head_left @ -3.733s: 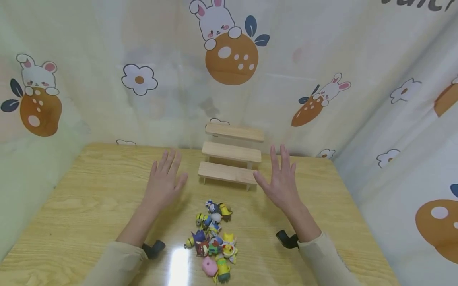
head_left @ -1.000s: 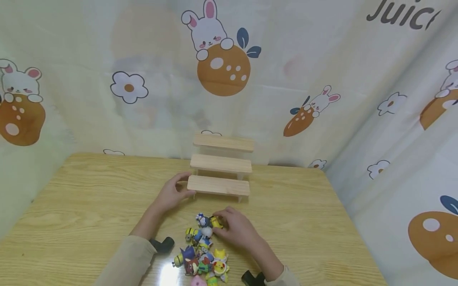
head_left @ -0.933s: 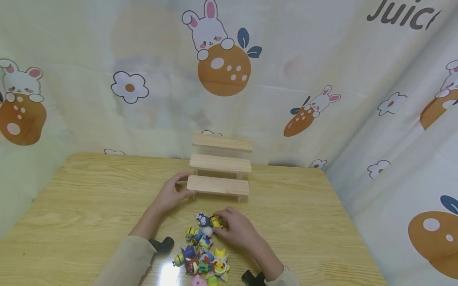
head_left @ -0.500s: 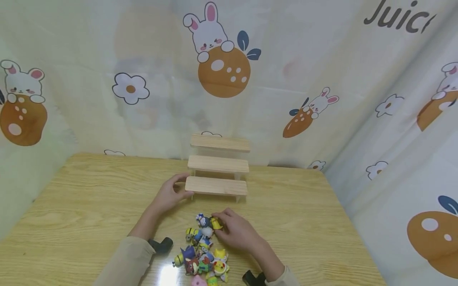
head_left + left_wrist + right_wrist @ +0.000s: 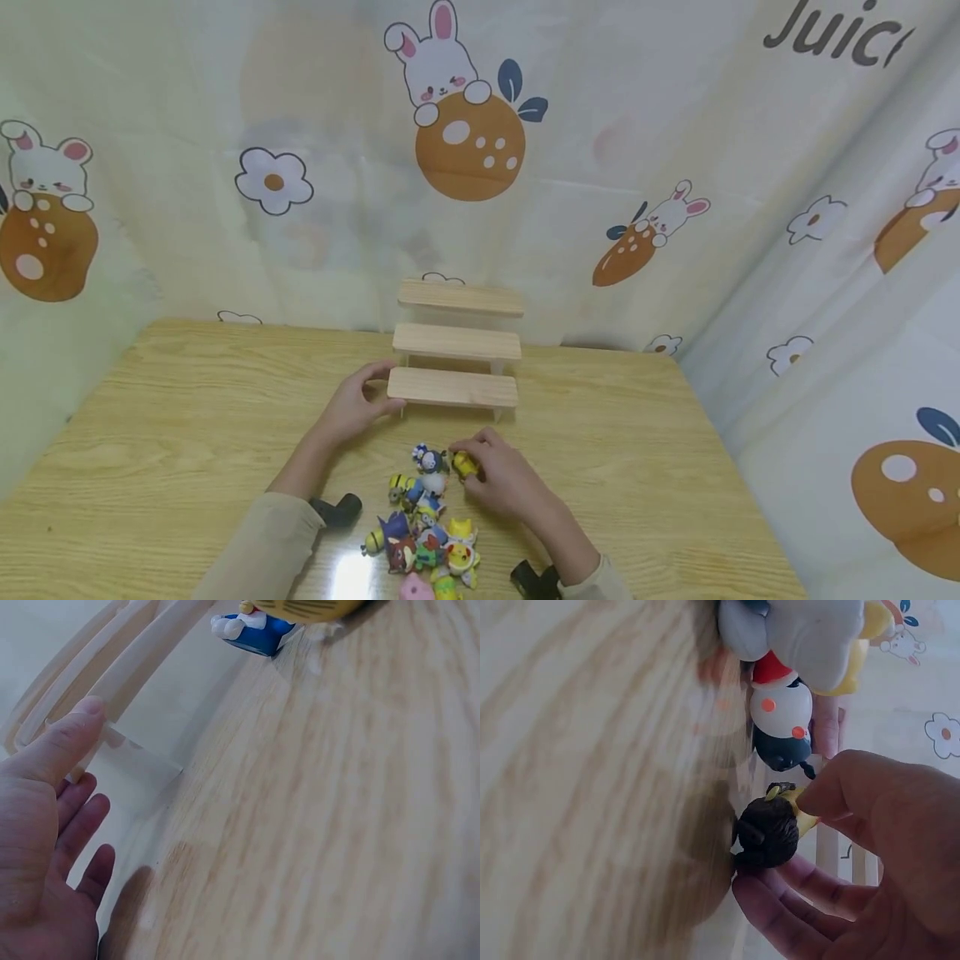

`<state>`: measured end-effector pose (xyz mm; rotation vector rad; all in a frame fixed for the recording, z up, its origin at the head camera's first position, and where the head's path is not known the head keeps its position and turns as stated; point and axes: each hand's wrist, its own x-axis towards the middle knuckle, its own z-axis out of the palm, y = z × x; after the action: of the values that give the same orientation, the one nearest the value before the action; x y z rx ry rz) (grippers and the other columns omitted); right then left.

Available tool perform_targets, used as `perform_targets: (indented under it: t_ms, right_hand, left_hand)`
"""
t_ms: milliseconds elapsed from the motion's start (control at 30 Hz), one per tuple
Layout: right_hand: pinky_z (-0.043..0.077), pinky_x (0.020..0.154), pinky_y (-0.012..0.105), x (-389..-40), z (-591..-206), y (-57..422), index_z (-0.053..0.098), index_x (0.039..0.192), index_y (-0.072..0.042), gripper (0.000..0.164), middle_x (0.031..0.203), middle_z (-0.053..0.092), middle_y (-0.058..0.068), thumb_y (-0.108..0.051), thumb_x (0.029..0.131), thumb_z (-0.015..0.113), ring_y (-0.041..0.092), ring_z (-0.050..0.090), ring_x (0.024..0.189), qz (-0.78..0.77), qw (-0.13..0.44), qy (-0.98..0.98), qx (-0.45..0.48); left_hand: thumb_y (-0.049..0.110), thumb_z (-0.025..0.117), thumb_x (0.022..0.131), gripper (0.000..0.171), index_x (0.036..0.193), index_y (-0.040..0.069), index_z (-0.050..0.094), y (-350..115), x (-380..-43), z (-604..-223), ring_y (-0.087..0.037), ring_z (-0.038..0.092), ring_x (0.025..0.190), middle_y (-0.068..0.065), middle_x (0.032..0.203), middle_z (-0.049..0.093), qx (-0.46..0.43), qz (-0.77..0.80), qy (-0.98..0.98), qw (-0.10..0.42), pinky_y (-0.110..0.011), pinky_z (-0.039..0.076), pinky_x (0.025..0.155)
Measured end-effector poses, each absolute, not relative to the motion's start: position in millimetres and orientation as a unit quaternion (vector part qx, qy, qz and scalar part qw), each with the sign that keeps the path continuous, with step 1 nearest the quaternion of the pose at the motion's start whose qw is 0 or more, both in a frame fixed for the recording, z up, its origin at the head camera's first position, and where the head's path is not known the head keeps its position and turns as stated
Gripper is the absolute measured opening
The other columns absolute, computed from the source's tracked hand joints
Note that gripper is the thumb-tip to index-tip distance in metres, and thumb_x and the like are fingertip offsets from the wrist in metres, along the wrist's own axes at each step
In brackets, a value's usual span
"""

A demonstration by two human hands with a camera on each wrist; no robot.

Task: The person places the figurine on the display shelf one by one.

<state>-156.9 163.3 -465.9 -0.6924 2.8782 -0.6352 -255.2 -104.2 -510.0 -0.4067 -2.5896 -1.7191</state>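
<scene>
A three-step wooden display stand (image 5: 452, 388) stands at the back of the table. My left hand (image 5: 356, 406) grips the left end of its lowest step; in the left wrist view the thumb (image 5: 67, 739) lies along the board's edge, the other fingers beyond it. Between thumb and fingers my right hand (image 5: 504, 475) pinches a small yellow figurine (image 5: 465, 464), whose dark brown part (image 5: 769, 832) faces the right wrist camera. It is just right of a dark penguin-like figurine (image 5: 431, 460). Several more figurines (image 5: 427, 517) lie heaped toward the front.
A pink figurine (image 5: 416, 587) lies at the pile's near end. Black wrist-camera mounts (image 5: 339, 510) sit under both wrists. A printed curtain (image 5: 330, 250) hangs behind the wooden table (image 5: 637, 467) and along its sides.
Both hands were spread in the air at first. My left hand has since taken hold of the stand. Lately my right hand has drawn the yellow figurine slightly right, away from the penguin-like one.
</scene>
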Motion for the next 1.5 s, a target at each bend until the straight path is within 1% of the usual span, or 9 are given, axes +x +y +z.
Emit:
perform_targets:
  t_ms: [200, 367, 600, 700, 933, 1033, 1200, 1367, 1500]
  right_hand:
    - [0.047, 0.068, 0.021, -160.8, -468.4, 165.2, 0.059, 0.121, -0.020, 0.039, 0.113, 0.055, 0.002, -0.020, 0.084, 0.069, 0.008, 0.053, 0.083, -0.247, 0.047, 0.946, -0.205]
    - [0.051, 0.074, 0.022, -166.5, -474.4, 168.9, 0.057, 0.117, -0.018, 0.034, 0.115, 0.057, 0.002, -0.015, 0.084, 0.069, 0.011, 0.058, 0.089, -0.330, 0.052, 0.927, -0.173]
    - [0.055, 0.084, 0.028, -171.5, -480.4, 177.9, 0.051, 0.124, -0.011, 0.039, 0.129, 0.054, 0.016, 0.001, 0.087, 0.057, 0.029, 0.063, 0.107, -0.441, 0.087, 0.877, -0.172]
    - [0.054, 0.085, 0.030, -172.7, -482.3, 181.5, 0.052, 0.125, -0.011, 0.043, 0.131, 0.053, 0.016, 0.005, 0.086, 0.051, 0.033, 0.061, 0.111, -0.452, 0.090, 0.871, -0.166]
    - [0.053, 0.073, 0.022, -175.4, -484.4, 188.6, 0.055, 0.125, -0.009, 0.041, 0.135, 0.051, 0.019, 0.004, 0.087, 0.051, 0.034, 0.060, 0.113, -0.519, 0.107, 0.837, -0.134]
    - [0.052, 0.075, 0.020, -176.5, -485.1, 190.5, 0.052, 0.127, -0.006, 0.037, 0.137, 0.048, 0.020, -0.002, 0.091, 0.055, 0.029, 0.062, 0.110, -0.552, 0.118, 0.815, -0.129]
    - [0.052, 0.073, 0.021, -177.7, -487.3, 190.8, 0.053, 0.124, -0.007, 0.034, 0.126, 0.055, 0.018, -0.011, 0.091, 0.063, 0.022, 0.066, 0.100, -0.568, 0.116, 0.809, -0.101]
    - [0.054, 0.073, 0.023, -179.1, -487.0, 190.2, 0.056, 0.119, -0.005, 0.029, 0.118, 0.055, 0.018, -0.004, 0.090, 0.061, 0.024, 0.067, 0.099, -0.582, 0.092, 0.803, -0.087]
    - [0.056, 0.074, 0.027, -180.4, -487.8, 189.8, 0.056, 0.122, -0.002, 0.035, 0.115, 0.054, 0.019, 0.000, 0.088, 0.063, 0.029, 0.066, 0.101, -0.580, 0.072, 0.807, -0.080]
  left_hand:
    - [0.037, 0.081, 0.073, 0.074, 0.135, 0.012, 0.049, -104.5, -257.0, -509.8, -0.027, 0.051, 0.119, -0.010, 0.130, 0.057, -0.128, -0.547, -0.827, 0.001, -0.045, 0.041, 0.099]
    - [0.038, 0.080, 0.073, 0.075, 0.135, 0.011, 0.049, -104.9, -256.5, -510.9, -0.027, 0.051, 0.120, -0.010, 0.130, 0.057, -0.130, -0.546, -0.828, 0.000, -0.044, 0.042, 0.098]
    - [0.035, 0.080, 0.074, 0.073, 0.135, 0.010, 0.049, -104.8, -255.6, -512.1, -0.028, 0.051, 0.119, -0.011, 0.129, 0.058, -0.127, -0.552, -0.824, 0.000, -0.043, 0.042, 0.097]
    - [0.033, 0.080, 0.074, 0.073, 0.136, 0.010, 0.048, -104.3, -254.4, -511.2, -0.029, 0.051, 0.120, -0.012, 0.129, 0.058, -0.128, -0.554, -0.822, 0.000, -0.044, 0.042, 0.097]
    - [0.031, 0.080, 0.076, 0.072, 0.137, 0.009, 0.047, -102.7, -252.3, -508.5, -0.030, 0.051, 0.120, -0.013, 0.129, 0.057, -0.133, -0.562, -0.816, -0.002, -0.047, 0.042, 0.098]
    - [0.031, 0.079, 0.076, 0.072, 0.137, 0.007, 0.047, -102.3, -251.9, -507.5, -0.031, 0.051, 0.120, -0.014, 0.129, 0.057, -0.137, -0.559, -0.818, 0.001, -0.047, 0.042, 0.097]
    - [0.031, 0.080, 0.076, 0.073, 0.137, 0.007, 0.047, -102.0, -251.7, -507.4, -0.030, 0.051, 0.120, -0.013, 0.130, 0.057, -0.132, -0.556, -0.820, -0.001, -0.046, 0.042, 0.099]
    - [0.031, 0.080, 0.075, 0.074, 0.137, 0.008, 0.047, -102.6, -253.5, -508.8, -0.030, 0.051, 0.121, -0.012, 0.129, 0.057, -0.128, -0.558, -0.820, -0.002, -0.046, 0.042, 0.099]
    - [0.033, 0.080, 0.075, 0.075, 0.137, 0.007, 0.047, -103.1, -254.6, -509.3, -0.030, 0.051, 0.121, -0.012, 0.129, 0.057, -0.133, -0.555, -0.821, -0.002, -0.046, 0.042, 0.099]
